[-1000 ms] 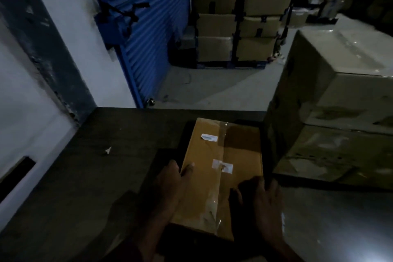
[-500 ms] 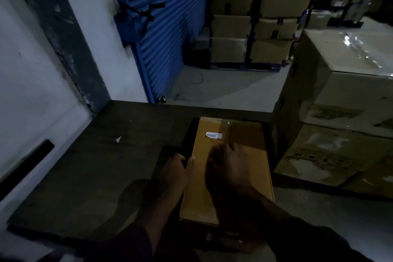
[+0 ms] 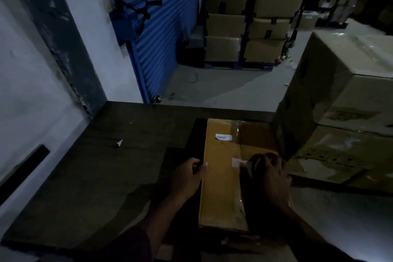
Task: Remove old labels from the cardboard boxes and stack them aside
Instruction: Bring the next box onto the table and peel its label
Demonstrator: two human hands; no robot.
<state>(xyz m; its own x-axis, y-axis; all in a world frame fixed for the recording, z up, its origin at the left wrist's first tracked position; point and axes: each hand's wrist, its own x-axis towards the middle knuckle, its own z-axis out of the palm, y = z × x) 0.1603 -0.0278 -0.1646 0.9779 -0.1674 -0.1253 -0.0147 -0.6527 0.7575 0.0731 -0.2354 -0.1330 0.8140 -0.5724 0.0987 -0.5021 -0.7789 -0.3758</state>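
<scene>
A flat tan cardboard box (image 3: 223,176), taped along its middle, lies lengthwise on the dark grey bench (image 3: 106,176) directly in front of the person. Two small white labels sit on its top – one label (image 3: 223,137) near the far end, a torn label (image 3: 237,162) about midway. The right hand (image 3: 270,178) rests knuckles-up on the box with its fingers (image 3: 258,160) curled down at the torn label's right edge; whether they pinch it I cannot tell. The left hand (image 3: 188,175) grips the box's left edge, thumb on top – forearm angled in from below. A white paper scrap (image 3: 119,143) lies further left. Large brown cartons (image 3: 340,112) stand stacked just right of the box
</scene>
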